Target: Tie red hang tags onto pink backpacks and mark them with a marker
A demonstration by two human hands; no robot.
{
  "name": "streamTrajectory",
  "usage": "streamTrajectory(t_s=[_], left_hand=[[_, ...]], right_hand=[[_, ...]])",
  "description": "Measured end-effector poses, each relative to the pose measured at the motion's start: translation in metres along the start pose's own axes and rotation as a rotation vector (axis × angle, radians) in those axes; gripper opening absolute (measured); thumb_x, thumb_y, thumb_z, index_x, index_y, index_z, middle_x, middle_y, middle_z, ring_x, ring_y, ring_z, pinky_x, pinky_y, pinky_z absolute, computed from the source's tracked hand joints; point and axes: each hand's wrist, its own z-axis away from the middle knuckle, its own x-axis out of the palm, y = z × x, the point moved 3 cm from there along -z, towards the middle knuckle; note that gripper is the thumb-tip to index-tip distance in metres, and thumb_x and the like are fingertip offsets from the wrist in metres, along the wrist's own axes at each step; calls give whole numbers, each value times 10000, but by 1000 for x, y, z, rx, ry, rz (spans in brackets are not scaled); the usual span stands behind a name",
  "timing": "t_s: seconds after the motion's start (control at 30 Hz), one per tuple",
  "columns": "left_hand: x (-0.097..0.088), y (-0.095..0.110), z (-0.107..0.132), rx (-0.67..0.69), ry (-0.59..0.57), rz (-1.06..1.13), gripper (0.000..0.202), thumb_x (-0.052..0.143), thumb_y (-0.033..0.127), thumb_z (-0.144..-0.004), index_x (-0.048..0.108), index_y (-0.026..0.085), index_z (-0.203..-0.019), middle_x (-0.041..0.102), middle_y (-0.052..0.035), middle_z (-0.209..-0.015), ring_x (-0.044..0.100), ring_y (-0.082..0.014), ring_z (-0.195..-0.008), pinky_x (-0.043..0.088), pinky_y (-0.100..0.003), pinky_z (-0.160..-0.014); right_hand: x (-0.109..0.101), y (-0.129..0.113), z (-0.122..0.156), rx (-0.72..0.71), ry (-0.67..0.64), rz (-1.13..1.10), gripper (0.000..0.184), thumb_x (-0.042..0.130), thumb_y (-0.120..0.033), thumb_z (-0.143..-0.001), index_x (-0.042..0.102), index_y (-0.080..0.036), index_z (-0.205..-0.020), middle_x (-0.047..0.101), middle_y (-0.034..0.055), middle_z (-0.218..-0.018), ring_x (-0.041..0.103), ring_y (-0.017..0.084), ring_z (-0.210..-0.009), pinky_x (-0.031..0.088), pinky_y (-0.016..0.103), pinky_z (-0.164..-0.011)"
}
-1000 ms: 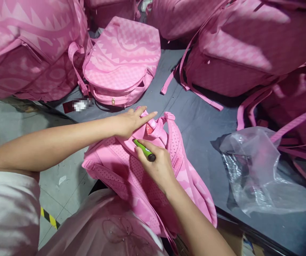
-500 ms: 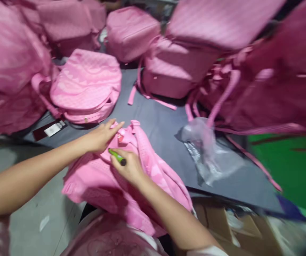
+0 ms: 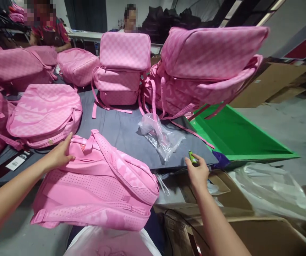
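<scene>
A pink backpack point(image 3: 99, 185) lies back-side up, half on the dark table edge and half over my lap. My left hand point(image 3: 59, 154) rests on its top left end, fingers curled against the fabric near the handle. At the table's right front edge my right hand point(image 3: 197, 170) is closed round a small green lighter-like tool point(image 3: 192, 157). A crumpled clear plastic bag point(image 3: 161, 135) lies just beyond that hand on the table point(image 3: 126, 131).
Several more pink backpacks point(image 3: 43, 115) are piled round the table, with a tall stack point(image 3: 208, 67) at the right. A green tray point(image 3: 238, 138) adjoins the table's right end. Cardboard boxes point(image 3: 222, 213) and plastic sheeting point(image 3: 275, 192) stand below. Two people sit at the far end.
My right hand left the backpack and swung right with the green tool to the table's front edge. My head lifted and turned right, bringing the green tray, boxes and far people into view.
</scene>
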Motion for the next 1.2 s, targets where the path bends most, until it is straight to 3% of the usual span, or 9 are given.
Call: streamTrajectory(t_s=[0.07,0.17,0.33,0.5,0.73,0.9,1.03,1.1,1.2], left_hand=[[-4,14,6,-4,-3,25,1125,697,323,-689,64,117,-1596,261,-199,-1611,299,-342,-1486,275,-457,-1221],[-10,35,17,-3,-7,55,1129,702,246,-669,69,120,-1595,251,-191,-1617,306,-298,-1489,263,-402,-1228],[-15,38,25,-66,-28,54,1111,696,213,-659,98,92,-1588,269,-203,-1606,306,-299,-1489,269,-399,-1221],[-12,22,22,-43,-14,5,1064,670,345,-697,121,146,-1588,234,-164,-1629,274,-312,-1501,242,-441,-1231],[-11,23,11,-49,-57,-41,1058,616,509,-707,134,162,-1583,283,-150,-1614,288,-342,-1491,266,-493,-1221],[-11,25,12,-54,-50,-26,1063,595,541,-702,150,146,-1582,257,-146,-1624,273,-340,-1497,263,-492,-1227],[-8,19,10,-66,-36,-15,1074,631,502,-692,136,180,-1589,275,-126,-1621,299,-344,-1486,265,-502,-1222],[-7,20,10,-65,-23,-2,1060,646,466,-690,154,183,-1585,277,-126,-1621,303,-337,-1486,267,-488,-1224],[-6,25,11,-59,-33,26,1037,656,399,-691,172,158,-1577,267,-145,-1621,292,-317,-1493,257,-458,-1230]], right_hand=[[9,36,-12,56,-167,67,469,632,-430,-681,722,-165,-1058,682,109,-888,604,272,-814,456,428,-801],[45,54,-25,0,-375,201,385,643,-321,-722,738,-220,-1081,646,92,-779,546,254,-678,412,410,-723],[97,22,-38,-177,-448,414,447,640,-168,-744,703,-148,-1186,573,95,-677,467,236,-582,345,418,-654],[119,-2,-48,-339,-460,339,484,531,-243,-860,617,-221,-1335,684,133,-1014,643,277,-859,463,383,-782],[163,-6,-54,-498,-627,209,556,517,-319,-890,535,-177,-1428,621,121,-1345,589,296,-1217,462,410,-1047],[158,-4,-46,-536,-700,254,428,454,-315,-923,661,-203,-1280,647,88,-1319,566,266,-1263,420,405,-1107],[142,0,-58,-422,-582,369,480,446,-310,-929,594,-123,-1345,563,210,-1386,503,359,-1309,383,533,-1089],[141,0,-67,-374,-575,405,487,579,-353,-854,648,-92,-1259,615,259,-1269,549,435,-1219,414,603,-1005],[142,0,-82,-238,-603,347,334,740,-374,-679,746,-117,-891,709,203,-910,656,418,-954,498,545,-845]])
